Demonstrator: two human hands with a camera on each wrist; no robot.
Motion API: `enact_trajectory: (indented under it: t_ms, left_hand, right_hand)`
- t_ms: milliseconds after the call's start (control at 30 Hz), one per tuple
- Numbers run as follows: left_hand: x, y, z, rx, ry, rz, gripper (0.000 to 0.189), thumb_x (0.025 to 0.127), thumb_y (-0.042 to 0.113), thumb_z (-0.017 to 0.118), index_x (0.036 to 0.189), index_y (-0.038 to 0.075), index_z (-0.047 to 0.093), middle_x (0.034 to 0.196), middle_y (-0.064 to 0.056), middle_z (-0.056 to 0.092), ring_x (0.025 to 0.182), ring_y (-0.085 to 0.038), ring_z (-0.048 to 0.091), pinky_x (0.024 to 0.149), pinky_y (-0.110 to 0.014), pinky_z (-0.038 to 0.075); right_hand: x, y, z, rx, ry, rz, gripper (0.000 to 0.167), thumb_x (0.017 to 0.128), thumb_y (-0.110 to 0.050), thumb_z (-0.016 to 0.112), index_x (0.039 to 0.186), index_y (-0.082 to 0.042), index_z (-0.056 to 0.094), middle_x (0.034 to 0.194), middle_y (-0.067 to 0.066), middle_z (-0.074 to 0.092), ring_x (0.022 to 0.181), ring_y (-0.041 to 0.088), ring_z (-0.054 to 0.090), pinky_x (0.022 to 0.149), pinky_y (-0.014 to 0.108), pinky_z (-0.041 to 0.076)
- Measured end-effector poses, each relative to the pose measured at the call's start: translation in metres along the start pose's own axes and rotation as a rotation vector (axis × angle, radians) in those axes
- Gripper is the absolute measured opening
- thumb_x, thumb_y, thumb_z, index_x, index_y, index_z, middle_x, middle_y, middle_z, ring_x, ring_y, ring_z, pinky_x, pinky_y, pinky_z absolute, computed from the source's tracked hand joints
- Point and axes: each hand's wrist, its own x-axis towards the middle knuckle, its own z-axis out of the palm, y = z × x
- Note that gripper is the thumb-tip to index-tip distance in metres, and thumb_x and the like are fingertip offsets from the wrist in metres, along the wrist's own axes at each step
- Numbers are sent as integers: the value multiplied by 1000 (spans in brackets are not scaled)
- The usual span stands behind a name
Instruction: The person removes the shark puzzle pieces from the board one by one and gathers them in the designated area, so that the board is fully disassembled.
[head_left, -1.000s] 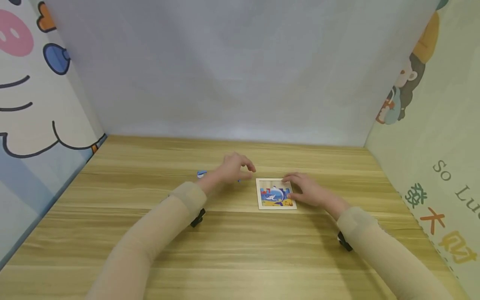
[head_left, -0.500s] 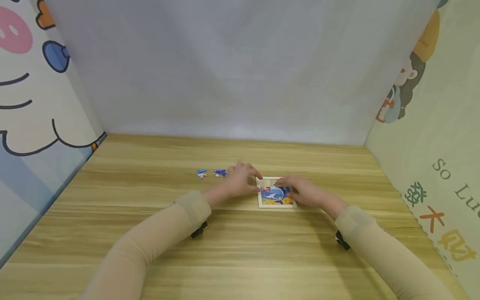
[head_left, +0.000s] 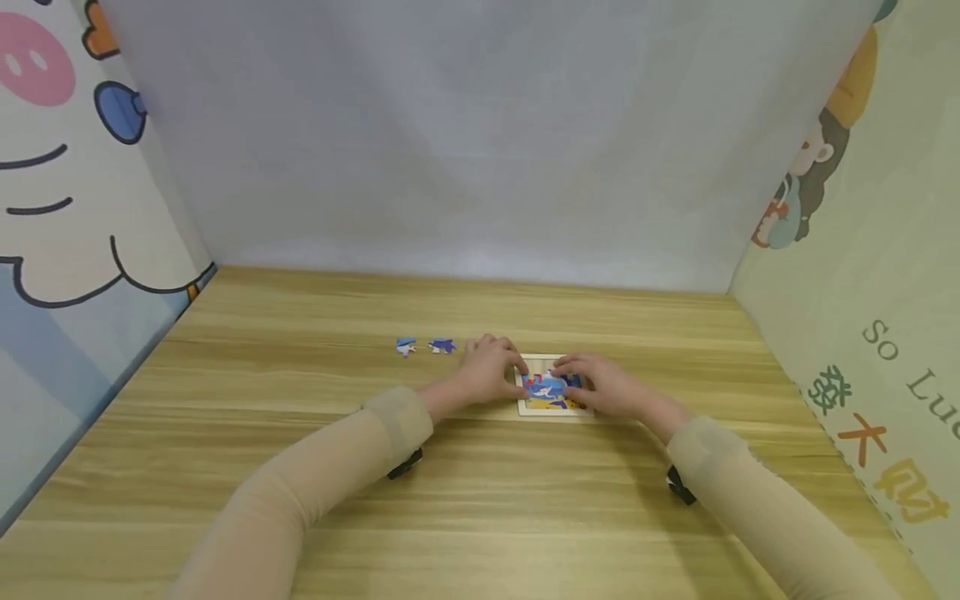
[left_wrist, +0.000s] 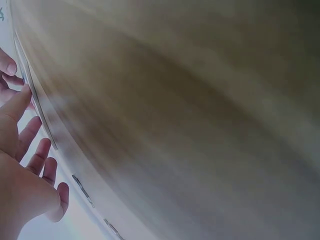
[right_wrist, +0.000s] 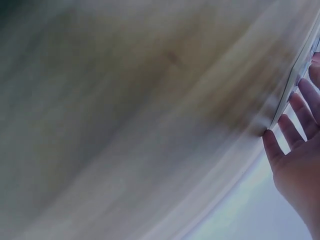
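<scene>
Head view: puzzle [head_left: 545, 390] on wood-grain table [head_left: 525, 500], grey backdrop [head_left: 480, 150] behind.

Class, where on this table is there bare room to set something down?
Bare table lies between the left sleeve and right sleeve, behind the frame toward the back wall, and left of the loose pieces. It's crowded at the frame, between the left hand and right hand.
</scene>
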Motion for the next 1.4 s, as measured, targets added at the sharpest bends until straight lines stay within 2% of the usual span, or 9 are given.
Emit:
enact_trajectory:
  t_ms: [200,400,600,733,900,1067,1267,1400]
  left_hand:
    - [2,2,1,-35,8,-15,33,74,46,77,99,26,71,122,0,56,114,-22,43,94,-43,30]
    - [2,1,2,-53,8,-25,32,74,43,78,98,25,69,122,1,55,115,-23,43,94,-43,30]
    - [3,2,0,-38,4,16,33,74,41,79,98,23,65,118,1,58,111,-22,45,94,-43,30]
    - [6,3,-3,-55,-9,29,31,73,36,80,95,21,65,107,4,62,105,-20,46,93,-44,30]
    - [9,0,-5,-144,-4,65,18,79,24,77,91,15,66,90,4,66,90,-15,49,87,-35,35]
    - [10,0,-6,-268,-8,104,7,85,11,70,89,8,65,84,-2,66,78,-12,57,74,-25,46]
    - [11,-1,-10,-401,-30,60,6,85,4,65,91,6,64,85,-3,64,77,-12,56,70,-22,46]
    - [11,-1,-18,-424,-39,38,6,86,6,64,92,6,64,86,-3,63,78,-13,57,71,-23,47]
  right_hand:
    - [2,-3,2,5,60,11,35,88,-21,67,117,-3,63,129,17,55,122,38,48,101,53,37]
    - [5,-6,6,-6,83,49,35,85,-26,71,112,-4,66,126,15,57,120,37,50,102,50,37]
    - [6,-5,8,-7,92,56,34,84,-26,72,110,-4,67,125,15,58,119,36,51,101,50,38]
    - [7,-5,7,-15,92,39,33,84,-26,72,109,-4,67,124,15,59,118,36,52,100,50,39]
    - [8,-5,6,-6,89,34,32,84,-25,72,107,-4,67,123,15,59,118,36,52,101,49,38]
    - [7,-5,6,2,93,29,31,84,-25,72,107,-4,67,123,14,59,117,35,52,101,49,39]
    - [7,-5,6,-12,103,16,32,83,-24,73,107,-3,67,122,15,60,117,35,53,101,48,39]
    - [7,-5,7,-17,103,25,33,83,-25,72,107,-3,67,122,15,60,117,35,52,101,48,38]
